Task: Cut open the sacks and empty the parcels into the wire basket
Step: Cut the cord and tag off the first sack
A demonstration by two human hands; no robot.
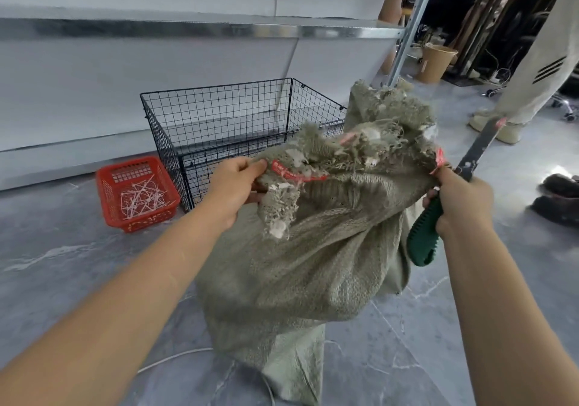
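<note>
A grey-green woven sack stands on the floor in front of me, its frayed mouth bunched and carrying red tape. My left hand grips the sack's mouth on the left side. My right hand holds a knife by its green handle, blade pointing up and away, and pinches the right side of the sack's mouth. Behind the sack stands the black wire basket; no parcels show in it. The sack's contents are hidden.
A red plastic crate with cut white ties sits left of the wire basket. A metal shelf runs along the wall. A person's legs stand at the right, dark shoes below them. A white cable lies on the floor.
</note>
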